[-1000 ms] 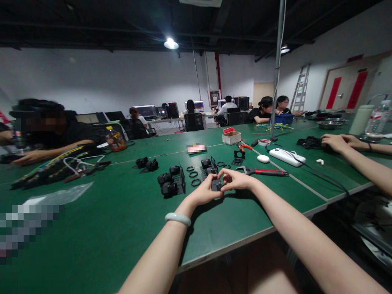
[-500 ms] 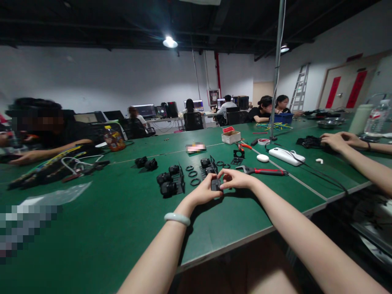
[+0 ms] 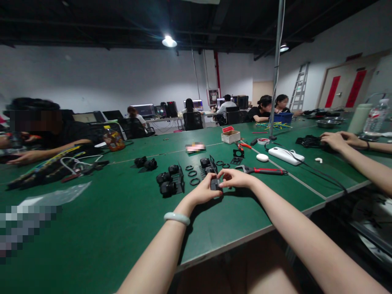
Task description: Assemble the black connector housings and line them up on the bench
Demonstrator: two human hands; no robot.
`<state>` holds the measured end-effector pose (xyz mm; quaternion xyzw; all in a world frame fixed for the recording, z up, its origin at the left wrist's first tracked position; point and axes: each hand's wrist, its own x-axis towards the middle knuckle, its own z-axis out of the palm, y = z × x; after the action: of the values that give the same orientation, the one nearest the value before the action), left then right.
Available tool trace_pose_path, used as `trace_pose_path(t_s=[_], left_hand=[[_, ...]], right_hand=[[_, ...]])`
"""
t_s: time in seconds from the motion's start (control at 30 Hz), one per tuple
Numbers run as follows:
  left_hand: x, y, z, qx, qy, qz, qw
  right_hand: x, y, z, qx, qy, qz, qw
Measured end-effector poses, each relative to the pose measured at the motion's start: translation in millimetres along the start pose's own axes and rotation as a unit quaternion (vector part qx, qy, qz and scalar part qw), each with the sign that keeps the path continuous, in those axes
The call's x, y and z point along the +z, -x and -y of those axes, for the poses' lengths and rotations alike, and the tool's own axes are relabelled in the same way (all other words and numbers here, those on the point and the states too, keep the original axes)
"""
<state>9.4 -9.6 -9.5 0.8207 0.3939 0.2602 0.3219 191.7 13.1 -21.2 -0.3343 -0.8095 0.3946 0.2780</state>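
Observation:
My left hand [image 3: 203, 190], with a pale bangle on its wrist, grips a small black part [image 3: 216, 185] low over the table. My right hand [image 3: 232, 179] meets it from the other side, its thumb and fingertips closed on the part's edge. The fingers hide much of its shape. Just beyond stand black round fittings on a bracket [image 3: 206, 163]. To the left is a cluster of similar black fittings [image 3: 168, 188] with a slotted bracket, and several black rings [image 3: 192, 173] lie between the groups. Another black bracket with a round hole [image 3: 238, 154] rests behind my right hand.
An adjustable wrench with red grips [image 3: 266, 171] lies right of my hands, near a white power bank [image 3: 287, 156] with a cable. Behind are a small box [image 3: 230, 136], orange-handled pliers [image 3: 245, 145] and a metal pole [image 3: 276, 69]. Co-workers' hands [image 3: 339, 141] are at the right.
Both my hands stay in nearly the same place around the black part, with only a slight shift of the fingers. The things on the table have not moved.

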Motion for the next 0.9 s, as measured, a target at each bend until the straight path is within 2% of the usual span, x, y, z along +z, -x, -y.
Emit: trace_pose_path(t_s=[0.33,0.6,0.9], left_hand=[[-0.3,0.6,-5.2,-0.009,0.001,-0.001,1.0],[0.6,-0.5,-0.6,-0.002,-0.011,-0.005,1.0],[-0.6,0.9,-5.0,-0.001,0.004,0.002,1.0]], right_hand=[[-0.4,0.5,2.3,-0.001,0.008,-0.007,1.0],[1.9,-0.6,0.4,-0.007,-0.004,-0.02,1.0],[0.5,-1.6,-2.8,0.006,0.003,-0.01,1.0]])
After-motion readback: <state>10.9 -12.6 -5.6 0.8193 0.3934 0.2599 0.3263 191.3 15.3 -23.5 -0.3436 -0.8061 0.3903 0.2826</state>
